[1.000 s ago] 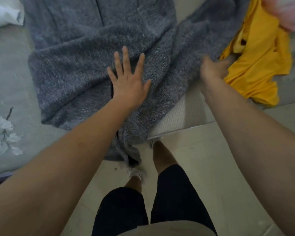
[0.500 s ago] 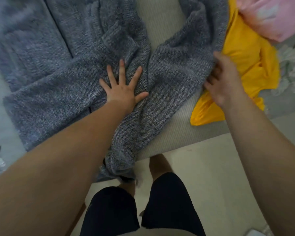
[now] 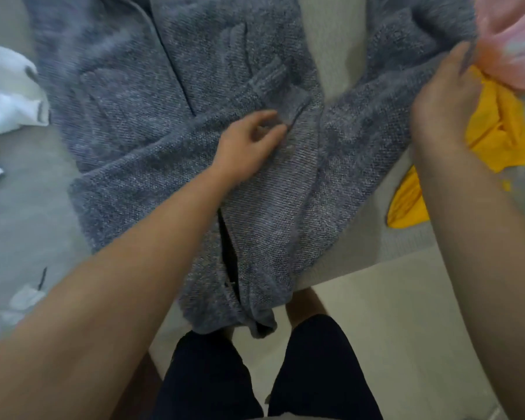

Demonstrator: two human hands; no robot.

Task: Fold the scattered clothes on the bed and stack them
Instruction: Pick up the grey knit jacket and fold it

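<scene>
Grey knit, the cardigan (image 3: 225, 86) is lying open across the bed (image 3: 28, 207), its hem hanging over the edge. The left hand (image 3: 249, 144) is pinching a fold at the cardigan's middle. The right hand (image 3: 443, 98) is curling round the cardigan's right edge, fingertips hidden. To my judgement, that side is needing lifting clear of its neighbours, then laying flat across the middle. Counting: 1 cardigan, 1 yellow garment (image 3: 497, 128) and 1 pink garment (image 3: 515, 47) touching the cardigan's right side, and 1 white garment (image 3: 9, 86) lying left of it.
</scene>
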